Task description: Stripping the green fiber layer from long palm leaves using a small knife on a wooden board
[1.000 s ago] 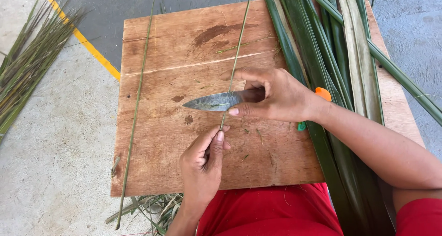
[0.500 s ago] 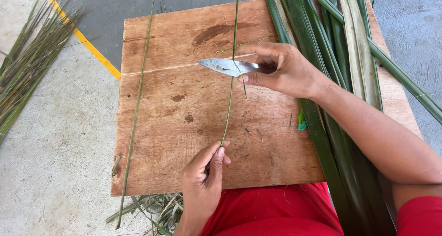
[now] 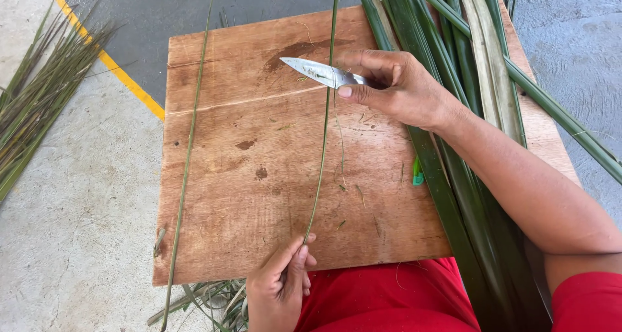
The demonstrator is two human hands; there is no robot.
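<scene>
While the left hand (image 3: 280,286) pinches a leaf rib (image 3: 322,144), the right hand (image 3: 398,86) holds a knife (image 3: 319,71).

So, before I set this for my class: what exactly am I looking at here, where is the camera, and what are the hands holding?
The picture comes from a camera worn on a person's head, looking down at their own two bare hands. There is no machine. A wooden board rests across the lap. The right hand holds a small knife, its blade against a thin green leaf strip. The left hand pinches that strip's near end at the board's edge. Another thin strip lies along the board's left side. Broad green leaves lie under the right arm, and a bundle of thin strips sits on the concrete floor.
</scene>
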